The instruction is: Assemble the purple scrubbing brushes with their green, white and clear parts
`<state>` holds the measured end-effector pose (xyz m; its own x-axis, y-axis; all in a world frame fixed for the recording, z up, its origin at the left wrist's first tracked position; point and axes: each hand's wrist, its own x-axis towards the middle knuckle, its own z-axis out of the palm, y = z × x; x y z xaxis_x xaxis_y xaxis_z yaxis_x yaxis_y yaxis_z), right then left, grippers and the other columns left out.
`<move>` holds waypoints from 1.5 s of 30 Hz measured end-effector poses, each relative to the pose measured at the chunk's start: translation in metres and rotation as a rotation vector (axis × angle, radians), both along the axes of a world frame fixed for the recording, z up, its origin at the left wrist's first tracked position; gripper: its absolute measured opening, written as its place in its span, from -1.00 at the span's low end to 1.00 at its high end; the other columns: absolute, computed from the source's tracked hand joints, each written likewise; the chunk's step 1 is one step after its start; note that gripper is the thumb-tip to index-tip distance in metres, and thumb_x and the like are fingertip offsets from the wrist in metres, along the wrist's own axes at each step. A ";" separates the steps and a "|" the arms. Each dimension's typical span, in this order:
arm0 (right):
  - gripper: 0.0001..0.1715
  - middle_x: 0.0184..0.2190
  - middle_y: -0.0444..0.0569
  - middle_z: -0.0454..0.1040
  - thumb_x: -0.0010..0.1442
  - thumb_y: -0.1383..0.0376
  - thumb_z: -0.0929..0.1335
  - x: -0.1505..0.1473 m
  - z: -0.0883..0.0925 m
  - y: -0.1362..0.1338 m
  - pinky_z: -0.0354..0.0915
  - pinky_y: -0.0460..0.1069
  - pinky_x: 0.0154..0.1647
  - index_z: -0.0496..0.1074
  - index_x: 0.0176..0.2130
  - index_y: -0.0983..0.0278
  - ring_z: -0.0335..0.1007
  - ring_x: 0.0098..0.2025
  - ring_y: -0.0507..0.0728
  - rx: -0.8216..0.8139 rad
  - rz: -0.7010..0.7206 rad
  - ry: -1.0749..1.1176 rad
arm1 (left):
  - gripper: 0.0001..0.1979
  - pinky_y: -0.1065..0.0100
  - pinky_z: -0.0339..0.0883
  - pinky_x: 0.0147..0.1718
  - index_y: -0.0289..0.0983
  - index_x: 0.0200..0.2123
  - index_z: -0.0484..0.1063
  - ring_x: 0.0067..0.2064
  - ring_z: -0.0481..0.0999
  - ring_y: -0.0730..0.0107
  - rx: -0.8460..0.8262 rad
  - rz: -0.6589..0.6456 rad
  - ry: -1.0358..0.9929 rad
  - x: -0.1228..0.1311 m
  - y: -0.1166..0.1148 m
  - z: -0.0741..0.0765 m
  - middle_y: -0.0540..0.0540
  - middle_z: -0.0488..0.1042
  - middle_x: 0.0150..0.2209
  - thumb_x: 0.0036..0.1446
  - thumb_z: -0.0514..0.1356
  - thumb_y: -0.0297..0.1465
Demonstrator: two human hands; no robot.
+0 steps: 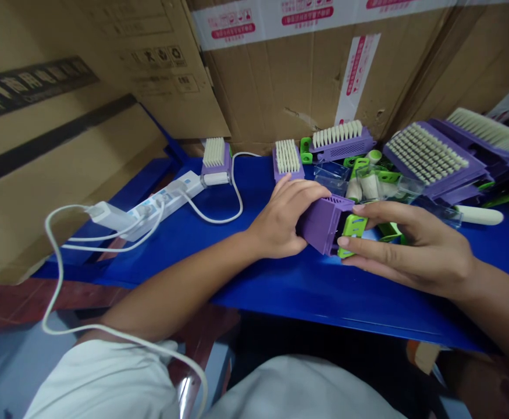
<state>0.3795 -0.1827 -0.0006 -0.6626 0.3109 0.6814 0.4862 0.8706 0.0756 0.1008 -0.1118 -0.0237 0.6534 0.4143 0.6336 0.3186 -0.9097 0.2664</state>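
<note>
left hand point(280, 221) grips the purple housing point(321, 224) from its left end. the fingers curl over the top and the thumb sits below, so the hand is closed on the part. right hand point(415, 250) meets the housing from the right. its fingers are nearly straight and held narrow, and they pinch the green clip point(352, 231) between the upper fingertip and the lower fingers.

the housing is a short, box-shaped purple plastic body. it has a slotted grille along its top edge and an open end that faces the right hand. the green clip sits at that open end, touching the housing. whether it is fully seated cannot be told. both parts are held just above the blue table point(280, 285), close to its front edge and near the middle of the view.

bare blue surface lies to the left of the left hand, as far as the white power strip point(158, 201) and its looping white cable point(62, 279). the front edge of the table runs just beneath both wrists. cardboard boxes point(280, 75) close off the rear.

behind and to the right of the hands the room is crowded:
- small purple brush heads point(287, 158) with white bristles
- larger purple brush bodies point(429, 154)
- clear plastic trays point(333, 174)
- white rollers point(370, 186)
- a white handle point(481, 215)

another small brush block point(214, 157) stands beside the far end of the power strip.
</note>
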 end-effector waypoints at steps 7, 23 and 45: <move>-0.68 0.23 0.05 0.55 0.46 0.30 0.49 -0.004 -0.001 -0.001 0.70 0.00 0.02 0.62 0.18 0.14 0.67 0.06 0.12 0.007 -0.005 0.014 | -0.33 -0.23 0.17 0.49 -0.14 0.27 0.26 0.26 0.60 -0.02 0.017 -0.009 -0.015 0.001 0.000 -0.001 -0.23 0.58 0.22 0.07 0.27 -0.47; -0.64 0.22 0.14 0.66 0.34 0.32 0.59 -0.007 0.004 -0.009 0.71 0.03 0.10 0.63 0.11 0.26 0.74 0.12 0.21 0.063 -0.042 0.069 | -0.32 -0.19 0.23 0.45 -0.14 0.28 0.24 0.27 0.60 -0.02 0.010 -0.015 -0.053 0.002 -0.002 -0.001 -0.24 0.58 0.21 0.07 0.28 -0.48; -0.71 0.20 0.19 0.67 0.31 0.31 0.61 -0.010 0.004 -0.011 0.71 0.03 0.14 0.61 -0.01 0.29 0.76 0.10 0.22 0.055 -0.057 0.086 | -0.31 -0.17 0.28 0.41 -0.16 0.30 0.25 0.25 0.60 -0.01 0.028 -0.051 -0.102 0.002 0.000 -0.005 -0.26 0.57 0.20 0.11 0.32 -0.48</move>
<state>0.3700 -0.1936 0.0032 -0.5836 0.3074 0.7516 0.5418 0.8369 0.0784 0.1027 -0.1121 -0.0291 0.6044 0.3635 0.7089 0.2445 -0.9315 0.2692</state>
